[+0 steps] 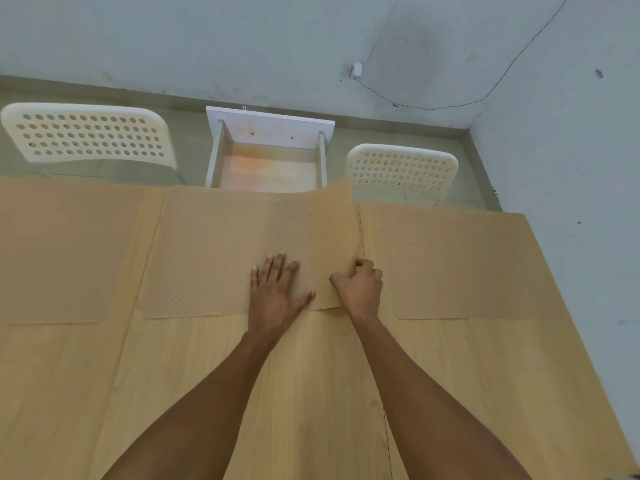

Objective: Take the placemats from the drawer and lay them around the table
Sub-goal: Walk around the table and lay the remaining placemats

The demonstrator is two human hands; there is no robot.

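Observation:
Three tan woven placemats lie along the far side of the light wooden table (284, 375). The left placemat (55, 251) and the right placemat (460, 265) lie flat. On the middle placemat (214, 251), my left hand (275, 289) presses flat with fingers spread near its front right part. My right hand (360, 287) is closed on that mat's right edge, which is lifted and curled. Beyond the table's far edge a white drawer (268, 161) stands pulled out, and its inside looks bare.
Two white perforated chairs stand beyond the table, one at the far left (86, 133) and one at the far right (401, 168). A pale wall with a small white box (355, 69) and a thin cable runs behind and along the right side.

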